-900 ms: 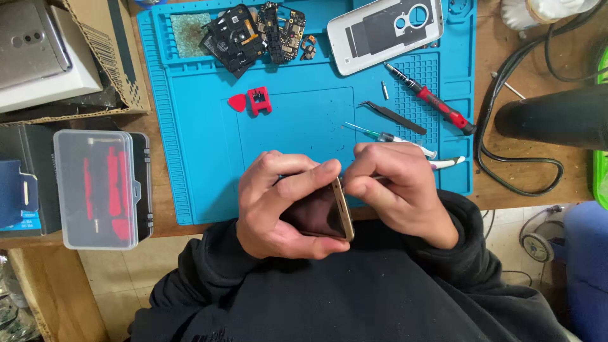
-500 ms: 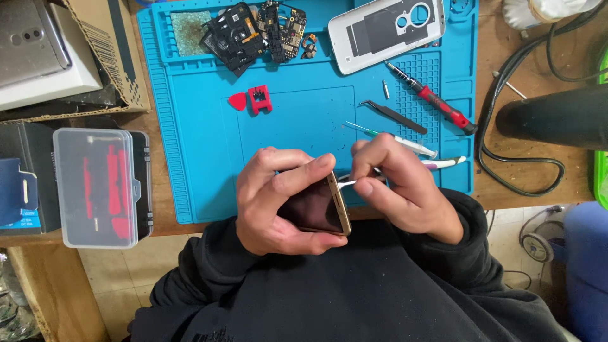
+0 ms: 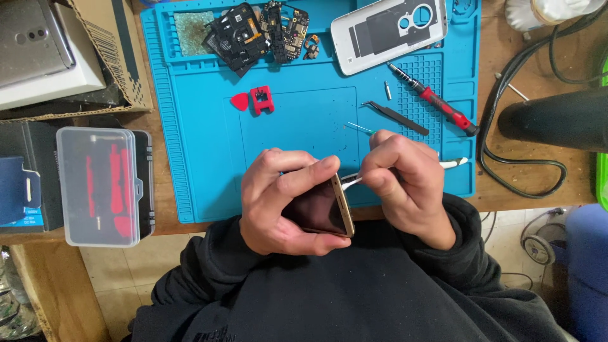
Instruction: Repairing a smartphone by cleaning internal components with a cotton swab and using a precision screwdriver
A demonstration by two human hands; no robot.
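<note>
A: Two hands at work, both over the near edge of the blue repair mat [image 3: 190, 158]. Left hand [image 3: 282, 202] wraps a gold-framed smartphone [image 3: 323, 209], fingers curled over its top and thumb beneath, a full grasp. Right hand [image 3: 405, 180] pinches a thin white pry tool [image 3: 353, 181], fingers closed tight around it, tip touching the phone's upper corner.

B: Orientation of the phone?

A: Held on edge above the mat's near border, dark screen facing the left palm, gold side rail toward the right hand. Long axis runs near-to-far, tilted slightly; far end is the one meeting the tool.

B: Progress?

A: Judged early to middle on this handset: body looks closed, no gap I can make out at the seam. Tool is only at the corner. Opening remains, as far as I can tell.

B: On the mat beyond?

A: Mid-mat, black tweezers [image 3: 396, 118] and a red-handled screwdriver [image 3: 434, 99] to the right; a red pick [image 3: 240, 101] and small red clamp [image 3: 262, 99] left of centre. At the mat's far edge, stripped circuit boards [image 3: 266, 31] and a white back cover [image 3: 389, 31], so a separate teardown looks done. Left of the mat, a clear bit case [image 3: 104, 183] with red tools.
</note>
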